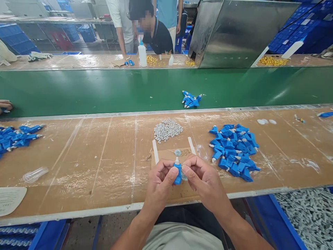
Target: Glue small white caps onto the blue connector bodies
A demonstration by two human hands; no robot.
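My left hand [163, 177] grips a small blue plastic part [177, 173] with a white nozzle-like tip pointing away from me. Close against its right side, my right hand [201, 175] is pinched; whatever may be between its fingertips is too small to make out. Beneath both hands lies a cardboard sheet [166, 156] with a small round clear dish [177, 152] on it. A heap of small grey pieces [168, 130] sits just beyond the sheet. To the right is a big pile of similar blue parts [234, 149].
A green conveyor belt [104, 92] runs across, carrying a small cluster of blue parts [191, 99]. More blue parts [18, 137] and a clear plastic tube [35, 174] lie at left. Another person's hand [5, 105] shows at the far left. A white bottle [142, 53] stands across the belt.
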